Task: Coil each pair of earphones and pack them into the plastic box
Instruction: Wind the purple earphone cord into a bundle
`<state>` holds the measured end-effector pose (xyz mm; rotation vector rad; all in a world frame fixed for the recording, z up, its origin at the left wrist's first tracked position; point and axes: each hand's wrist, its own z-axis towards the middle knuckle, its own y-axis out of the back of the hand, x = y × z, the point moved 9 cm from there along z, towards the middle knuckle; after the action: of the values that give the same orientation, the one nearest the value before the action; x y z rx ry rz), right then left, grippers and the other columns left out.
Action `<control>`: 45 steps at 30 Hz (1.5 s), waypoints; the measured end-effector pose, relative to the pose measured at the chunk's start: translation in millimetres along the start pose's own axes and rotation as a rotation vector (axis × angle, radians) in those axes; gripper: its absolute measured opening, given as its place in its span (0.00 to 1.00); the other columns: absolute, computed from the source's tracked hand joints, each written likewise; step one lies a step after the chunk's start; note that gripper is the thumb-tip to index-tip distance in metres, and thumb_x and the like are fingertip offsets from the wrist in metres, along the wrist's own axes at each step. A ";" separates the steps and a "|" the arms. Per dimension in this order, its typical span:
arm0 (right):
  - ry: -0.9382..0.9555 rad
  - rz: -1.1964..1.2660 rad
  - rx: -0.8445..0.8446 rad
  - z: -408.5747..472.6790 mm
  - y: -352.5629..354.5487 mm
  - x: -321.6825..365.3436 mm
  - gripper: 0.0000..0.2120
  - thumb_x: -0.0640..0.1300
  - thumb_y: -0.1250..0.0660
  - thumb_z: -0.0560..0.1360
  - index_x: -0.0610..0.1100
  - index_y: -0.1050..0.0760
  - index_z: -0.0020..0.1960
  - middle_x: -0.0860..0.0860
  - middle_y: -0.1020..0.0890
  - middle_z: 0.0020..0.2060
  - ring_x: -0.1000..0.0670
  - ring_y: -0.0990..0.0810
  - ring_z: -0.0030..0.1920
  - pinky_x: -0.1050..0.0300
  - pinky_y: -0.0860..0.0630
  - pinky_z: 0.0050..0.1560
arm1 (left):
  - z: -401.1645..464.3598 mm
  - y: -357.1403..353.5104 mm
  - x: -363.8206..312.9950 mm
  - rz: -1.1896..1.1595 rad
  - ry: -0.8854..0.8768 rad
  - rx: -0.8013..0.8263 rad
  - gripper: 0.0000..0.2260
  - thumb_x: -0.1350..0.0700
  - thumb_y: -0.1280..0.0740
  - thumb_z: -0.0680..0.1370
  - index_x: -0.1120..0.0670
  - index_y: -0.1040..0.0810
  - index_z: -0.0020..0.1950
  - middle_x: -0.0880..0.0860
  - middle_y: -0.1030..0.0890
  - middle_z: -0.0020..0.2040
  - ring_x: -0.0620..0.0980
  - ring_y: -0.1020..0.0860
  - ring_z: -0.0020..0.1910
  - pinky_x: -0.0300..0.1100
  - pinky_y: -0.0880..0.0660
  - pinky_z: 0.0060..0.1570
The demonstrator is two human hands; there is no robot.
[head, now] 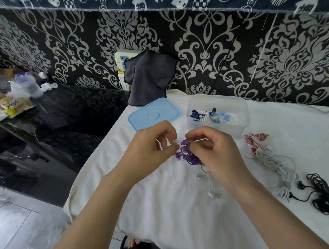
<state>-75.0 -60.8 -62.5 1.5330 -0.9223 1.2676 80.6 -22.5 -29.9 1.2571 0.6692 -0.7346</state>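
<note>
Purple earphones (188, 155) hang in a loose coil between my two hands above the white cloth. My right hand (213, 155) pinches the coil from the right, thumb and fingers curled around the wire. My left hand (155, 144) has its fingers curled beside the earbud end, pinching near the purple wire. Behind them stands the clear plastic box (218, 102), holding several coiled earphones in dark blue, white and light blue (208, 115). To its left lies its light blue lid (154, 112).
Red-and-white earphones (254, 140), white earphones (276, 164) and black earphones (320, 191) lie uncoiled on the cloth at the right. A faint clear or white pair (211, 191) lies under my right wrist. A grey towel (149, 76) hangs at the back; the table's left edge (92, 168) drops off.
</note>
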 end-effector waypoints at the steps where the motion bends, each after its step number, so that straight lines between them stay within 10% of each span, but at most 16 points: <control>1: -0.003 0.011 -0.007 -0.2 1.2 0.5 0.08 0.38 0.30 0.76 0.52 0.18 0.47 0.53 0.13 0.39 0.52 0.14 0.40 0.51 0.17 0.40 | -0.2 -0.2 -0.4 0.009 -0.004 0.005 0.10 0.63 0.26 0.74 0.51 0.23 0.44 0.44 0.21 0.39 0.43 0.26 0.35 0.32 0.29 0.37; 11: 0.033 0.046 -0.002 -1.3 0.3 9.3 0.06 0.37 0.29 0.76 0.48 0.18 0.47 0.53 0.14 0.41 0.53 0.14 0.41 0.62 0.20 0.39 | -1.3 -2.7 -10.0 0.082 -0.088 0.037 0.09 0.64 0.27 0.73 0.51 0.22 0.45 0.44 0.20 0.38 0.48 0.23 0.37 0.33 0.28 0.38; 30: 0.034 0.027 -0.027 -5.5 1.8 13.5 0.06 0.39 0.29 0.75 0.49 0.19 0.46 0.54 0.14 0.39 0.50 0.14 0.40 0.42 0.18 0.46 | -2.2 1.6 -18.9 0.094 -0.087 -0.009 0.08 0.64 0.27 0.75 0.52 0.22 0.45 0.43 0.19 0.39 0.45 0.23 0.39 0.28 0.31 0.38; 40: 0.036 0.089 -0.031 -2.3 6.4 12.5 0.05 0.37 0.27 0.74 0.46 0.18 0.46 0.53 0.14 0.40 0.54 0.14 0.41 0.65 0.22 0.37 | -2.8 3.2 -27.7 0.121 -0.149 -0.020 0.10 0.67 0.29 0.75 0.52 0.18 0.49 0.43 0.17 0.40 0.42 0.22 0.41 0.25 0.32 0.41; 45: -0.009 0.215 -0.011 -0.1 7.1 7.8 0.03 0.36 0.27 0.73 0.41 0.18 0.46 0.46 0.13 0.39 0.49 0.14 0.41 0.62 0.20 0.39 | -1.6 3.7 -26.4 0.032 -0.154 -0.014 0.07 0.65 0.28 0.78 0.53 0.16 0.50 0.43 0.16 0.44 0.45 0.18 0.42 0.28 0.27 0.45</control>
<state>-80.2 -62.9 -53.5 1.4622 -1.1220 1.4048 67.6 -17.2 -7.2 1.1828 0.5267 -0.7899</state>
